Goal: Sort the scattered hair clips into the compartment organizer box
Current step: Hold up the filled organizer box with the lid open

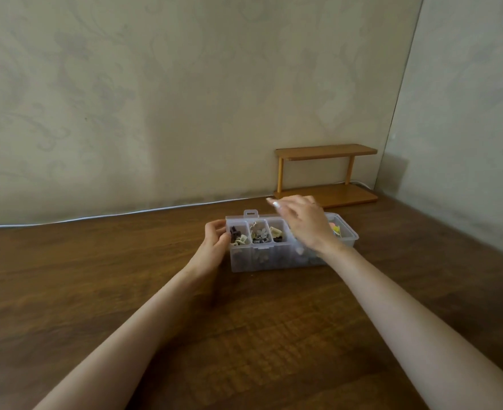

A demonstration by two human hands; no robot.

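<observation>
Near the tabletop's [120, 291] far edge, our left hand [214, 238] grips the left end of the organizer box [273, 259] of hair clips [259, 234], while our right hand [302, 221] hovers above it, fingers [277, 204] loosely straight.

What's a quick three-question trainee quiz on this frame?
1. True or false: the left hand grips the left end of the box.
2. What stands by the wall behind the box? A) shelf B) lamp C) mug
3. How many compartments holding clips show left of the right hand?
Key: 1 true; 2 A; 3 three.
</observation>
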